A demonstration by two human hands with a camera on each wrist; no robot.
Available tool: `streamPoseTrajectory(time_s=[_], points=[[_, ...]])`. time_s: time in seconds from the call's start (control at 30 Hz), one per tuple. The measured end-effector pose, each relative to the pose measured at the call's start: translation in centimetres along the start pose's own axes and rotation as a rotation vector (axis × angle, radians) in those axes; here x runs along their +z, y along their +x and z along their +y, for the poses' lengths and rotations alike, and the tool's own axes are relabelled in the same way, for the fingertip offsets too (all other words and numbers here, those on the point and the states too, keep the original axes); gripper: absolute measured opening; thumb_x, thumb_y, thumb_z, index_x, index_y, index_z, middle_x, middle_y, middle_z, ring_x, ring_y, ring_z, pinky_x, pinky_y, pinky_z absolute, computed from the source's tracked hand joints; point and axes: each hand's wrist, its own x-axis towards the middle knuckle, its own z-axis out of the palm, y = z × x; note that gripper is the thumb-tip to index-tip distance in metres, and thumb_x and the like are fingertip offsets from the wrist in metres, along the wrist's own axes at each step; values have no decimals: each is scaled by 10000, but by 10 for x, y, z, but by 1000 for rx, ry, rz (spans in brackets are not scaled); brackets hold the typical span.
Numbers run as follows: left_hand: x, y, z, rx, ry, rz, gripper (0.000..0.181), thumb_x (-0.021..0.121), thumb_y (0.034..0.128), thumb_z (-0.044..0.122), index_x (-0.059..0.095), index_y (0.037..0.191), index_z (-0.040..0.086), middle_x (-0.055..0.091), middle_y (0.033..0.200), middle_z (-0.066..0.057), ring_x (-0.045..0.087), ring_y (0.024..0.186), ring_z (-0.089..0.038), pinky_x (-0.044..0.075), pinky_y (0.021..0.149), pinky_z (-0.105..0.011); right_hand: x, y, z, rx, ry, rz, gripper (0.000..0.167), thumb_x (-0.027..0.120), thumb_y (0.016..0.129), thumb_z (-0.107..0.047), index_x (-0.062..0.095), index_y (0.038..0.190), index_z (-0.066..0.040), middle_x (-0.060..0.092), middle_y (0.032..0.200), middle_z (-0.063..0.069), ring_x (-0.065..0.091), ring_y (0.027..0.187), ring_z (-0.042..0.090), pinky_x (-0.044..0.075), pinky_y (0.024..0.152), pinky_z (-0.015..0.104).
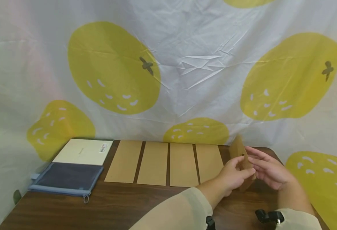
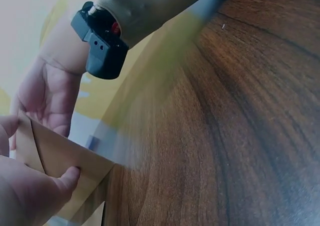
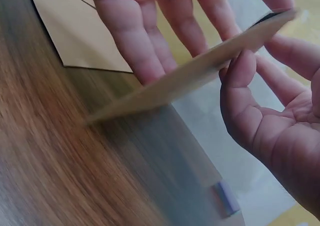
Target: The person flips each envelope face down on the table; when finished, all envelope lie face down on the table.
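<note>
Above the table's right side, a brown kraft paper envelope (image 1: pixel 237 150) stands tilted on edge between the hands. The left hand (image 1: pixel 231 175) grips it, its thumb (image 2: pixel 69 180) lying across the near face beside a diagonal fold line. From the other side, the right hand (image 1: pixel 269 169) holds the envelope, with bent fingers (image 3: pixel 241 73) against its face in the right wrist view. That view shows the envelope (image 3: pixel 165 86) almost edge-on and blurred. Parts of the right fingers are hidden behind the paper in the left wrist view.
Several flat brown kraft pieces (image 1: pixel 152 163) lie in a row on the dark wood table (image 1: pixel 122 207). On the left are a cream notebook (image 1: pixel 79 151) with a barcode label and a blue zip pouch (image 1: pixel 68 177). A lemon-print cloth (image 1: pixel 197 80) hangs behind. A small purple-blue thing (image 3: pixel 227 198) sits near the table edge.
</note>
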Motion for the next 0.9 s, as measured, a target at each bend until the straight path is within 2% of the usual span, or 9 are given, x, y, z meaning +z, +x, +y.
streamPoseTrajectory(time_s=[0.13,0.37,0.43,0.5,0.57,0.63,0.7,0.8,0.9], points=[[0,-3,1,1,-46,19,533,819,946,228,640,1448,241,653,1462,9,653,1305,-237,604,1041,-465,4,4,1,15,-3,8,479,428,1150,-88,497,1572,-305,729,1142,-91,707,883,36,599,753,220],[-6,-7,3,29,-135,82,508,787,952,92,660,1418,248,705,1335,-21,674,1223,-191,612,1022,-454,-1,8,11,61,-8,-6,424,403,1164,-138,526,1511,-349,717,1300,-131,724,1151,65,616,951,278],[-8,-8,4,38,-158,97,520,779,945,50,671,1403,272,721,1281,-16,689,1148,-168,629,917,-407,-5,8,14,91,-17,22,373,412,1167,-184,537,1467,-368,684,1328,-144,698,1194,41,605,992,279],[-10,-8,2,39,-177,113,542,765,936,8,682,1384,301,734,1234,-14,700,1006,-153,599,707,-330,-8,7,16,134,-39,76,340,426,1168,-247,493,1486,-347,638,1381,-116,668,1219,13,595,1013,279],[-12,-7,-1,32,-189,128,583,736,919,-45,684,1380,309,747,1169,-18,665,796,-144,465,520,-255,-12,7,19,187,-74,135,458,426,1168,-323,357,1617,-263,584,1513,75,643,1227,-10,586,1021,279],[-13,-6,-5,26,-194,143,624,707,892,-89,686,1384,294,743,1123,-16,597,677,-149,326,428,-222,-15,6,20,233,-109,184,642,423,1163,-388,170,1703,-151,437,1636,239,633,1214,-19,581,1023,277],[-14,-5,-10,18,-200,149,652,682,871,-120,680,1399,263,734,1095,-14,565,639,-165,273,389,-211,-17,6,22,269,-124,219,789,419,1159,-427,8,1713,-46,316,1699,278,630,1197,-24,578,1021,275],[-16,-4,-14,12,-196,153,653,687,858,-120,677,1406,235,724,1131,-28,643,809,-186,339,433,-228,-20,4,22,272,-107,254,798,431,1154,-434,13,1710,-44,461,1622,179,645,1175,-24,581,1011,265],[-17,-3,-16,15,-179,150,638,706,859,-102,666,1420,200,712,1290,-54,690,1074,-226,554,613,-304,-24,3,22,253,-95,279,741,446,1152,-424,89,1703,-78,585,1457,-8,649,1156,-33,577,994,244]])
